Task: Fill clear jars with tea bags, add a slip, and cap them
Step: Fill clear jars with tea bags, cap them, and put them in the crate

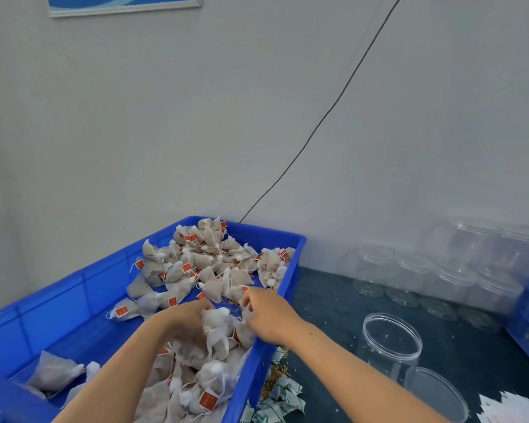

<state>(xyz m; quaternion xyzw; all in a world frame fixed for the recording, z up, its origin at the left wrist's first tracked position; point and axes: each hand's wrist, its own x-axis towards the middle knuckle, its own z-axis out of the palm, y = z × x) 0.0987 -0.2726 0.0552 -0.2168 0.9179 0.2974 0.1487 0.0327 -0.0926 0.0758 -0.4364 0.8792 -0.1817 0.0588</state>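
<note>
Here, both hands gather tea bags [217,328] in the blue bin [58,303]: your left hand [187,319] cups them, your right hand [266,312] seemingly pinches one. Carry them to the open jar [391,343] at three o'clock.

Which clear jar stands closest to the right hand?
The open jar standing alone on the dark table, just right of the right hand. The other jars are grouped farther back against the wall.

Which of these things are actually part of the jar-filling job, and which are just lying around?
Part of the job: tea bags, blue bin, open jar, empty jars, slips, both hands.

Lying about: black cable, wall picture, spilled grains.
</note>
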